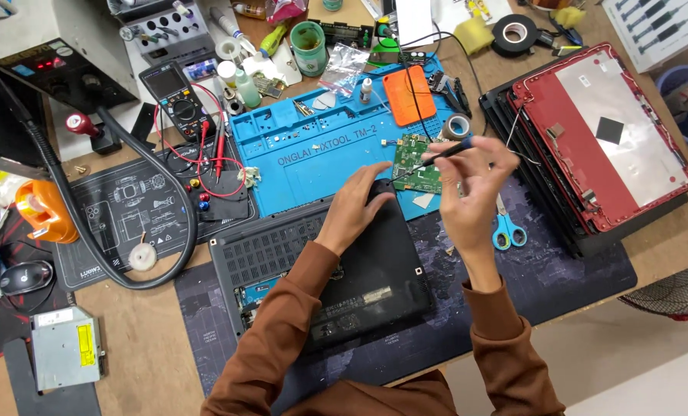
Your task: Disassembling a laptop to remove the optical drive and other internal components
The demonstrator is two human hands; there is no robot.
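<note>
Screwdriver point(440, 152) pinched in right hand point(471, 192), tip over green board point(417, 162) on blue mat point(313, 154); left hand point(359, 204) laid loosely spread on laptop base point(359, 285) edge. A slip is judged likely to gouge the board; scissors point(505, 229) just beside could be knocked.

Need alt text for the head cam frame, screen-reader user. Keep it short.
A person's right hand holds a thin black tool over a green circuit board on a blue work mat, while the left hand rests on an upturned black laptop. Blue scissors and stacked red laptop shells lie to the right.
</note>
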